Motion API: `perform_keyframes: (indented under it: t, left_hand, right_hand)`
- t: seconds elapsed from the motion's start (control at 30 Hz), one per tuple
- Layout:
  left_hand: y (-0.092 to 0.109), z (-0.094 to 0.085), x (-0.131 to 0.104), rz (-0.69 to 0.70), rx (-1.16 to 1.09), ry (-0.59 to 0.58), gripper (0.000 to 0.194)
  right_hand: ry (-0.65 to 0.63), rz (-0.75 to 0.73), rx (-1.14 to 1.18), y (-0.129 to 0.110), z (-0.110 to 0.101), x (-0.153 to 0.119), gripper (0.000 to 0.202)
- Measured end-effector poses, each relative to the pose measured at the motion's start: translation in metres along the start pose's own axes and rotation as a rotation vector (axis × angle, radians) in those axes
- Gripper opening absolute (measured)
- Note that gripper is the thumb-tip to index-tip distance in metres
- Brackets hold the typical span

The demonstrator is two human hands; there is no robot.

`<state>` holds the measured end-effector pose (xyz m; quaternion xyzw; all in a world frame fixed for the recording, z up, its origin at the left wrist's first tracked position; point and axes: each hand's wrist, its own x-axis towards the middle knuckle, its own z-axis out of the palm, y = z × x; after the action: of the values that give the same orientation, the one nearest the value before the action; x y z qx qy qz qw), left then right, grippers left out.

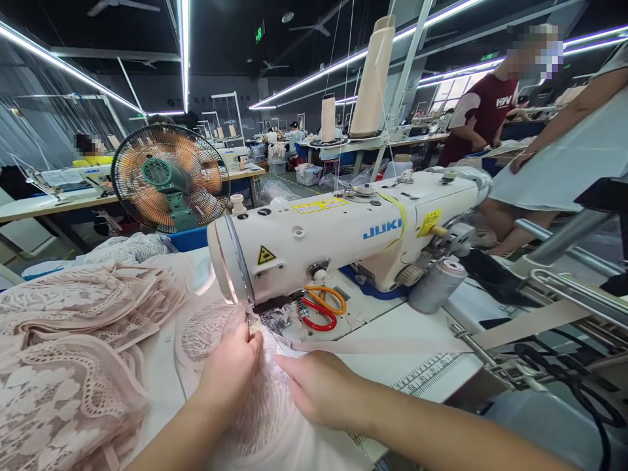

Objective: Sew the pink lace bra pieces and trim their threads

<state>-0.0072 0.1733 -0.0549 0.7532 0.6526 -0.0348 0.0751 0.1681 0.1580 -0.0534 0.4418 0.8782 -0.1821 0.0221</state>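
Note:
A white sewing machine (318,226) stands on the work table, its needle end over a pale pink lace garment (260,405). My left hand (233,360) pinches the fabric just left of and below the needle area. To its right, my right hand (318,386) grips the garment with thumb and finger near its edge. A pale strip (383,345) runs from the needle area toward the right. Red and orange handled scissors (321,311) lie on the machine bed. The needle itself is hidden.
Stacked lace pieces (73,366) cover the table's left side. A fan (170,176) stands behind them. A grey thread cone (438,286) is beside the machine; metal rails (564,288) stick out at the right. Two people stand at the back right.

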Motion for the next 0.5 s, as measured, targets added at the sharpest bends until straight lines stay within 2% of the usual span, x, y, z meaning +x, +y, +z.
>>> perform_keyframes:
  t: [0.13,0.5]
  left_hand:
    - [0.005,-0.003,0.007,-0.009,0.091,-0.024,0.033]
    - [0.001,0.0,0.016,0.074,0.154,0.006,0.039]
  right_hand:
    - [0.052,-0.006,-0.042,0.005,0.002,0.008,0.024]
    - [0.04,0.004,-0.023,0.005,-0.004,0.012,0.026]
